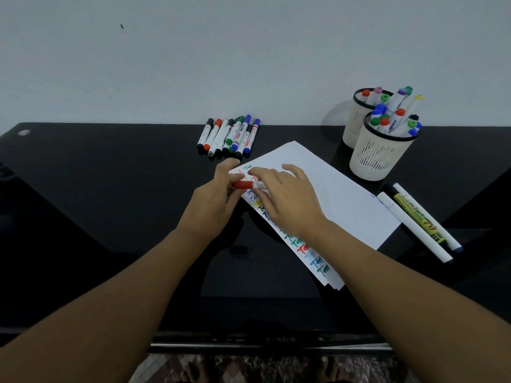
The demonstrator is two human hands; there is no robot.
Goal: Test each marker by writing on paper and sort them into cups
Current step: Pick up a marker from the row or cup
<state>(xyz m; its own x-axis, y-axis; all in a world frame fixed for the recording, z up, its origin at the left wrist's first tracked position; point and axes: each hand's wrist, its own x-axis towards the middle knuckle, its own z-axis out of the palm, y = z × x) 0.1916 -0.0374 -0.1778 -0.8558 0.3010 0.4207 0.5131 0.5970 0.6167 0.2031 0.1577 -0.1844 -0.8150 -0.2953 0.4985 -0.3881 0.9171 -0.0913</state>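
Over the paper's [326, 189] written edge, the left hand [218, 200] pinches the red marker's [250, 185] cap in its grip while the right hand [284, 200] holds the barrel; judged best: pull straight apart, cap kept in hand.

We see a dim, cool, bluish picture with soft, even light. The glossy black worktop [110, 189] gives faint reflections of our arms rather than hard shadows. Wide-angle distortion bends its far edge. Our hands look slightly blurred; the white wall [249, 51] is evenly grey.
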